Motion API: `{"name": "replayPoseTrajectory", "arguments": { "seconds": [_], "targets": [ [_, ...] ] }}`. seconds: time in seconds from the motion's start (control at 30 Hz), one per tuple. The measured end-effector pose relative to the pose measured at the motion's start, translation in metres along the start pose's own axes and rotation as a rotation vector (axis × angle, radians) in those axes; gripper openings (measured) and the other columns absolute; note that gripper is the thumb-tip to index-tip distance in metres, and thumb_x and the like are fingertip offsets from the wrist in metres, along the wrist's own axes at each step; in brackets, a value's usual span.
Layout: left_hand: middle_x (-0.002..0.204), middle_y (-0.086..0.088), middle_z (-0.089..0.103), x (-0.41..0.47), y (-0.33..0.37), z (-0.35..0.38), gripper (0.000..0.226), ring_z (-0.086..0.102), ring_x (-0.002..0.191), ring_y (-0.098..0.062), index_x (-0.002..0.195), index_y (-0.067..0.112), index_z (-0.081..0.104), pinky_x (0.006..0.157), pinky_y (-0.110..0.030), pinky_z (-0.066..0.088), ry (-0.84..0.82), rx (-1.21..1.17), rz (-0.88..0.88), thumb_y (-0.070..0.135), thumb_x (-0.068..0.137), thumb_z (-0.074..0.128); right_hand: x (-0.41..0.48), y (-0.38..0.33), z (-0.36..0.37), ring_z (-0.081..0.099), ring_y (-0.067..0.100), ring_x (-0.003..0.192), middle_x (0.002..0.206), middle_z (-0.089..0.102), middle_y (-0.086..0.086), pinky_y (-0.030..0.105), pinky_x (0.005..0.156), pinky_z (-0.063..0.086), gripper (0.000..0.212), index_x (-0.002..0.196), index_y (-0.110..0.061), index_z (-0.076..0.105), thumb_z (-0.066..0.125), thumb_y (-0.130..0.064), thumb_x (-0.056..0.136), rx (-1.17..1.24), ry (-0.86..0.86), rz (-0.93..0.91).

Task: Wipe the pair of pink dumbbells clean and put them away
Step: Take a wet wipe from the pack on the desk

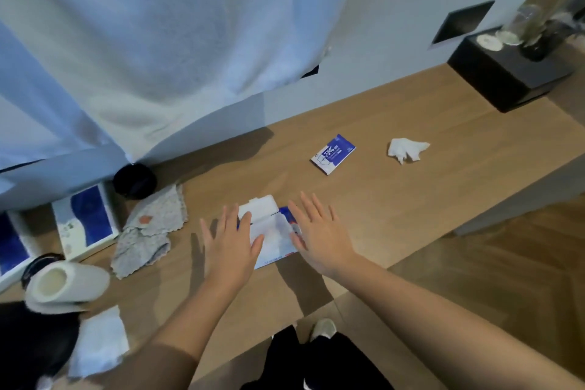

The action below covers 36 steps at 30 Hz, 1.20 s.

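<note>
No pink dumbbell is in view. A blue and white pack of wet wipes [273, 229] lies on the wooden shelf [395, 199] with its white lid flipped open. My left hand [232, 242] hovers over the pack's left side, fingers spread and straight. My right hand [319, 234] is spread over the pack's right side in the same way. Neither hand holds anything. A small blue wipe sachet [333, 153] lies further back, and a crumpled white wipe [406, 150] sits to its right.
A patterned grey cloth [148, 231] lies left of the pack, beside a black round object [134, 180] and blue-and-white boxes [85, 222]. A white slipper-like item [66, 286] and a flat white wipe [101, 342] are at lower left. A black box with glassware [512, 73] stands at right.
</note>
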<state>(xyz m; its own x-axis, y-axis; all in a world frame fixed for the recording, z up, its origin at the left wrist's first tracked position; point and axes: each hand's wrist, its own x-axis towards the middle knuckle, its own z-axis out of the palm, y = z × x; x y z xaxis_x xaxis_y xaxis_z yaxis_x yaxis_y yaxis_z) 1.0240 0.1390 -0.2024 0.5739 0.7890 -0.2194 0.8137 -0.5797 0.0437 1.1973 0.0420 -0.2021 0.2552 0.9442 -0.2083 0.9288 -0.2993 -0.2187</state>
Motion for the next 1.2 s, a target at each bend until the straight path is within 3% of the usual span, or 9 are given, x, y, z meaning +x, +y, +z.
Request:
{"name": "replayPoseTrajectory", "arguments": {
  "seconds": [0.27, 0.37, 0.47, 0.63, 0.77, 0.83, 0.93, 1.07, 1.2],
  "targets": [
    [0.135, 0.005, 0.051, 0.013, 0.006, 0.008, 0.034, 0.048, 0.127, -0.016, 0.126, 0.026, 0.059, 0.118, -0.058, 0.011, -0.037, -0.04, -0.1, 0.042, 0.097, 0.053, 0.045, 0.001, 0.003, 0.033, 0.022, 0.139, 0.15, 0.038, 0.002, 0.034, 0.104, 0.031, 0.044, 0.142, -0.021, 0.047, 0.047, -0.034, 0.1, 0.079, -0.036, -0.156],
    [0.124, 0.004, 0.055, 0.012, 0.008, 0.01, 0.027, 0.054, 0.116, -0.018, 0.118, 0.025, 0.061, 0.115, -0.054, 0.021, -0.006, -0.105, -0.137, 0.037, 0.094, 0.06, 0.055, 0.001, 0.003, 0.04, 0.024, 0.132, 0.146, 0.041, 0.004, 0.035, 0.102, 0.035, 0.037, 0.134, -0.015, 0.055, 0.054, -0.026, 0.098, 0.203, -0.153, -0.177],
    [0.119, 0.006, 0.053, 0.015, 0.009, 0.01, 0.021, 0.054, 0.11, -0.017, 0.114, 0.026, 0.059, 0.114, -0.049, 0.024, -0.024, -0.159, -0.17, 0.034, 0.095, 0.058, 0.061, 0.005, 0.004, 0.047, 0.025, 0.126, 0.142, 0.047, 0.005, 0.035, 0.098, 0.04, 0.026, 0.118, -0.009, 0.062, 0.061, -0.017, 0.093, 0.322, -0.118, -0.204],
    [0.106, 0.0, 0.057, 0.02, 0.012, 0.008, 0.006, 0.055, 0.101, -0.023, 0.095, 0.018, 0.067, 0.103, -0.04, 0.03, 0.042, -0.305, -0.19, 0.021, 0.089, 0.067, 0.065, 0.006, 0.002, 0.054, 0.025, 0.102, 0.107, 0.061, 0.006, 0.037, 0.085, 0.043, 0.009, 0.091, -0.01, 0.065, 0.068, -0.008, 0.083, 0.423, -0.015, -0.244],
    [0.082, 0.004, 0.061, 0.019, 0.015, -0.001, 0.014, 0.056, 0.08, -0.022, 0.079, 0.017, 0.058, 0.079, -0.033, 0.043, 0.139, -0.633, -0.275, 0.007, 0.081, 0.067, 0.061, 0.009, -0.007, 0.051, 0.012, 0.069, 0.075, 0.058, -0.006, 0.028, 0.066, 0.042, 0.012, 0.083, -0.009, 0.055, 0.06, 0.002, 0.086, 0.869, -0.146, -0.028],
    [0.082, 0.004, 0.063, 0.019, 0.018, -0.005, 0.02, 0.057, 0.079, -0.016, 0.083, 0.024, 0.055, 0.065, -0.015, 0.043, 0.117, -0.887, -0.379, 0.006, 0.085, 0.065, 0.06, 0.01, -0.013, 0.049, 0.014, 0.068, 0.074, 0.054, 0.004, 0.026, 0.063, 0.041, 0.019, 0.082, -0.011, 0.053, 0.059, 0.006, 0.088, 1.056, -0.187, 0.077],
    [0.086, 0.0, 0.063, 0.021, 0.023, -0.009, 0.024, 0.059, 0.079, -0.012, 0.101, 0.024, 0.061, 0.059, -0.004, 0.041, 0.117, -1.165, -0.497, 0.003, 0.089, 0.064, 0.059, 0.016, -0.018, 0.053, 0.02, 0.071, 0.078, 0.054, 0.01, 0.025, 0.062, 0.045, 0.017, 0.088, -0.013, 0.06, 0.059, 0.005, 0.09, 1.295, -0.317, 0.306],
    [0.089, 0.0, 0.069, 0.022, 0.03, -0.009, 0.005, 0.062, 0.082, -0.014, 0.093, 0.017, 0.07, 0.065, -0.013, 0.048, -0.006, -1.416, -0.589, 0.015, 0.093, 0.066, 0.047, 0.026, -0.012, 0.047, 0.022, 0.067, 0.084, 0.05, 0.015, 0.034, 0.059, 0.034, 0.005, 0.091, -0.007, 0.06, 0.059, -0.007, 0.095, 1.556, -0.466, 0.439],
    [0.086, 0.002, 0.064, 0.024, 0.045, -0.012, 0.013, 0.056, 0.081, -0.014, 0.086, 0.016, 0.065, 0.072, -0.029, 0.046, -0.039, -1.367, -0.571, 0.022, 0.096, 0.06, 0.031, 0.025, -0.009, 0.051, 0.022, 0.071, 0.082, 0.054, 0.013, 0.033, 0.066, 0.046, 0.018, 0.087, -0.008, 0.057, 0.052, -0.019, 0.101, 1.465, -0.27, 0.463]
  ]
}}
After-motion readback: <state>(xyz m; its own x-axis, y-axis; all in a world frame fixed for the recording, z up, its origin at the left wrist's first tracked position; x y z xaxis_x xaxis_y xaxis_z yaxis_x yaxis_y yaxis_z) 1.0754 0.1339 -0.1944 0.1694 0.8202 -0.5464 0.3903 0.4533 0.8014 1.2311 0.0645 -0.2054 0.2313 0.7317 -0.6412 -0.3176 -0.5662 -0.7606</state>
